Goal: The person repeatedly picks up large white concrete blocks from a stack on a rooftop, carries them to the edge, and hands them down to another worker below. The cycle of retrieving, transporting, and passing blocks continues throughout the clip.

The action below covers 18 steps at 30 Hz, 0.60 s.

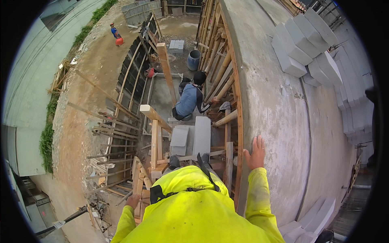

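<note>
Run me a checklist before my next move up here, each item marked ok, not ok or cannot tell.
1. Right grip resting on the concrete surface: ok.
2. Left grip firmly around the timber frame: cannot tell, partly hidden.
3. Footing under the shoes: cannot tell.
4. Space ahead of the shoes clear: not ok, pale blocks lie there.
5. Area beyond those blocks free of people: not ok, a co-worker crouches there.

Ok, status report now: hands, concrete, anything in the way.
Right hand flat on concrete slab. Left hand by timber, grip unclear. Pale blocks ahead of boots; co-worker crouched beyond.
</note>
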Tool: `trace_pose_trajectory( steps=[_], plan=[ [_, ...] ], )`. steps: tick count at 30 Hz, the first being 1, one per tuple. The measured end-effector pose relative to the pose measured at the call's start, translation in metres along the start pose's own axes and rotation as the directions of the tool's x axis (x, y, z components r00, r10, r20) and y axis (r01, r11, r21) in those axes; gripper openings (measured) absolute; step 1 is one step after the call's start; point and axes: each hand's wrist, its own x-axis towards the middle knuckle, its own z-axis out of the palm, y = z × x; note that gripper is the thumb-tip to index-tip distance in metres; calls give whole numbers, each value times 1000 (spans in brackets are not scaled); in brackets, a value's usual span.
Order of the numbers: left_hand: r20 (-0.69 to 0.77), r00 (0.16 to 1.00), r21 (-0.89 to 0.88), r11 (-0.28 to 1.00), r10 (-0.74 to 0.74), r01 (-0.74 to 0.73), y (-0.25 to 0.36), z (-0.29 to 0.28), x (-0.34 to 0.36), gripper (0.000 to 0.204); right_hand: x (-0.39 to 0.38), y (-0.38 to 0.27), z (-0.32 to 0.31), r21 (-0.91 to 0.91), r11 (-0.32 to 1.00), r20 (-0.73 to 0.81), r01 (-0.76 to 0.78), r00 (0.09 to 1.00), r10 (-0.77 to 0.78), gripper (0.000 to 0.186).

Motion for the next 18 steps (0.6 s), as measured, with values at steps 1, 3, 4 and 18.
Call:
trace_pose_trajectory(
  steps=[1,3,4,18],
  plan=[
    [-49,984,195,968,171,-158,-1,-9,13,54,-1,-1,0,17,999,34,-43,998,43,76],
    [-37,894,453,805,447,-384,-9,-22,46,46,-1,-2,1,14,999,-3,-32,999,32,76],
    [-52,861,377,808,507,-453,-14,-25,60,41,-1,-2,0,38,996,57,-84,995,81,77],
    [-108,988,-405,903,109,-144,40,9,74,40,-2,-6,3,31,991,63,-130,990,128,82]
  ],
)
